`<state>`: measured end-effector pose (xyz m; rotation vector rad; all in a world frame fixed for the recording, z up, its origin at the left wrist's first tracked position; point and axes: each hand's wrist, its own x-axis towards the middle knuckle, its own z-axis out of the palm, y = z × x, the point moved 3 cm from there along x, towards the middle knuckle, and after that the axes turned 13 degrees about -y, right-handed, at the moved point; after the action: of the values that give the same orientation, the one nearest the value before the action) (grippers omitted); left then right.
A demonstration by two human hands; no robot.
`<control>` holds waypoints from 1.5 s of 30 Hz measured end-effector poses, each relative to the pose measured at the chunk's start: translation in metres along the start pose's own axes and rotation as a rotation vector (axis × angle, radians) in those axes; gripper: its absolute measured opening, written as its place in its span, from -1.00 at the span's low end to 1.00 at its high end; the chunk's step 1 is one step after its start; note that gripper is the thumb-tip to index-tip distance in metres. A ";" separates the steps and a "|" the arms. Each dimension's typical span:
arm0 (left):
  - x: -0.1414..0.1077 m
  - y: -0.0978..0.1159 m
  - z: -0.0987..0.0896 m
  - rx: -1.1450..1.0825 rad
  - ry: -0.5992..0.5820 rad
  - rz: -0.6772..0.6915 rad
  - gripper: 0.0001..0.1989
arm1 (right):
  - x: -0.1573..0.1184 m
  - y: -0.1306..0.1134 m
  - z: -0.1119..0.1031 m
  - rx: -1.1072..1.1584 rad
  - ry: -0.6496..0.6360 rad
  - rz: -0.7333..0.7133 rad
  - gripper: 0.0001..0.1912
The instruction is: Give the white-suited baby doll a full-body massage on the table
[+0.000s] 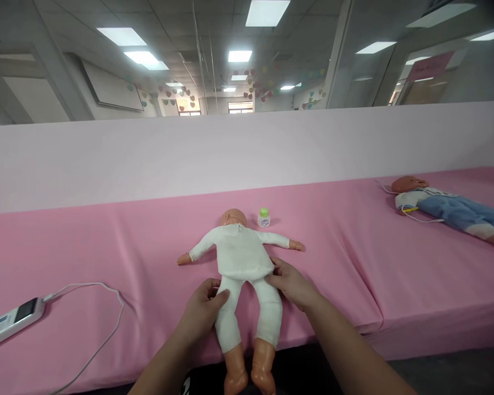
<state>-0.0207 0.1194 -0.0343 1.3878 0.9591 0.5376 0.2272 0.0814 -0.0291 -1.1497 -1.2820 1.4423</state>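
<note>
A baby doll in white cloth lies on the pink sheet with its arms spread and its bare feet at the near edge. My left hand is closed around the outer side of the thigh on the left, thumb on top. At the doll's right-hand hip, my right hand grips around the waist near the top's lower edge; some of its fingers are hidden behind the hip. A small white bottle with a green cap stands beside the doll's head.
To the left lies a white power strip-like device with a dark display and a white cable. Another doll in blue clothes lies at the right with thin white tubing. Behind the pink-covered surface rises a white wall with glass above.
</note>
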 end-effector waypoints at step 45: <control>0.039 0.027 0.016 1.053 -0.207 0.336 -0.44 | 0.016 0.007 0.035 -0.869 -0.147 -0.082 -0.04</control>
<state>0.0192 0.1460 -0.0189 2.5206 0.8589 0.0848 0.1898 0.0894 -0.0362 -1.5157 -2.1356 0.9096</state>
